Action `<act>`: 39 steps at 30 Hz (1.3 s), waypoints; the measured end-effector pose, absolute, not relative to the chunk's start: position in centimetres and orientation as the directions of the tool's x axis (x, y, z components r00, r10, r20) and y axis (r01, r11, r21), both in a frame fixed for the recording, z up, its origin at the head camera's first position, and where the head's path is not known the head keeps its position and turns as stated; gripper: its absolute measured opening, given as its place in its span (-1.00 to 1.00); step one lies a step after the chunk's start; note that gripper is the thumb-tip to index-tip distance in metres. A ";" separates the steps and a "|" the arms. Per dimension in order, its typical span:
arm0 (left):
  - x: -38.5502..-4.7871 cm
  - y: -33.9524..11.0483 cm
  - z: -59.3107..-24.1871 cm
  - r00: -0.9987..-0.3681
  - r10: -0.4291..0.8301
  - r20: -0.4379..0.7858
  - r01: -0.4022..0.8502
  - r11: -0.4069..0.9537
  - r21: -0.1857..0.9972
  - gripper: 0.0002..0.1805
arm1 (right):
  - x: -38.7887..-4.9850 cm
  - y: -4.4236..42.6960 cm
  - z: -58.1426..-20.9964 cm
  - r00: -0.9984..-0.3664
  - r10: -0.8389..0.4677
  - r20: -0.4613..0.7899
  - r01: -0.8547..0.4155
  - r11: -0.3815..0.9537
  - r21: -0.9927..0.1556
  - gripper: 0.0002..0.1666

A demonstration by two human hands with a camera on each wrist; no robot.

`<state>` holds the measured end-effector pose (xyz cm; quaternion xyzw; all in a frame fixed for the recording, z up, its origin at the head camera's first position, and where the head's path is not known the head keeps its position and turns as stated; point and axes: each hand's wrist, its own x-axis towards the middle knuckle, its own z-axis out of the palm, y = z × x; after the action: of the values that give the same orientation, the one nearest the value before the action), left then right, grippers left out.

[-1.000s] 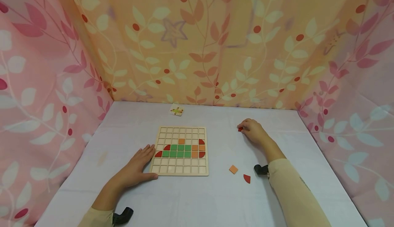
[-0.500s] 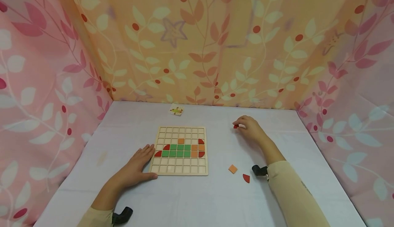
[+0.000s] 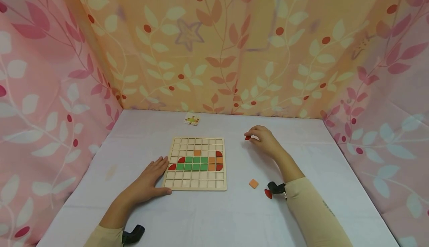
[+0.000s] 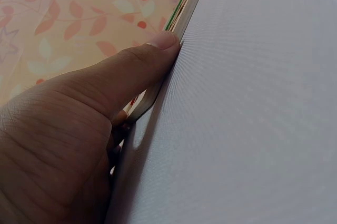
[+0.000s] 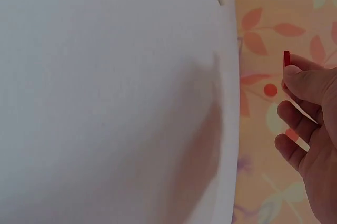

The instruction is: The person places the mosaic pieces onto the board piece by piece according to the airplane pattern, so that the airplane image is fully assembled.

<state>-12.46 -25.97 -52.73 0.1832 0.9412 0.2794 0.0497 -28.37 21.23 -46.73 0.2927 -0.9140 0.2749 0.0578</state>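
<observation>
My right hand [image 3: 265, 140] is raised over the table to the right of the board, pinching a small red tile [image 5: 286, 58] between thumb and fingertips. Its full outline is partly covered by the fingers. My left hand [image 3: 147, 180] rests at the left edge of the wooden grid board [image 3: 195, 184], fingers extended along the side and thumb at the near corner. In the left wrist view the thumb [image 4: 142, 58] touches the board's rim. Green squares [image 3: 197, 163], orange squares [image 3: 212, 164] and red quarter-round tiles [image 3: 219, 167] sit in the grid's cells.
On the white table, a loose orange square [image 3: 253, 183] lies right of the board. Near it a red quarter-round tile [image 3: 268, 193] lies partly behind the black wrist camera [image 3: 276, 188]. A small patterned card [image 3: 192, 119] lies behind the board. Patterned cloth [image 3: 214, 53] walls surround the table.
My right hand has moved left toward the board with the red tile, lifting a little. Its wrist camera now overlaps the loose red tile. The left hand and board stay put.
</observation>
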 end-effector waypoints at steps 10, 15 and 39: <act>-12.5 -25.9 -52.6 -0.931 0.366 -0.002 0.307 0.783 0.540 0.23 | -27.7 18.6 -46.2 -0.787 -0.541 0.298 -0.614 0.641 -0.460 -0.74; -12.4 -25.9 -52.4 -0.927 0.375 0.007 0.319 0.778 0.541 0.23 | -27.4 17.0 -45.9 -0.774 -0.554 0.308 -0.631 0.628 -0.455 -0.74; -12.4 -25.9 -52.5 -0.924 0.381 0.020 0.328 0.766 0.553 0.23 | -27.3 9.9 -45.5 -0.732 -0.629 0.260 -0.667 0.587 -0.458 -0.71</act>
<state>-12.42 -25.94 -52.54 0.1887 0.9386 0.2850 0.0468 -27.34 9.87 -45.51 0.3641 -0.8902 0.2715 0.0351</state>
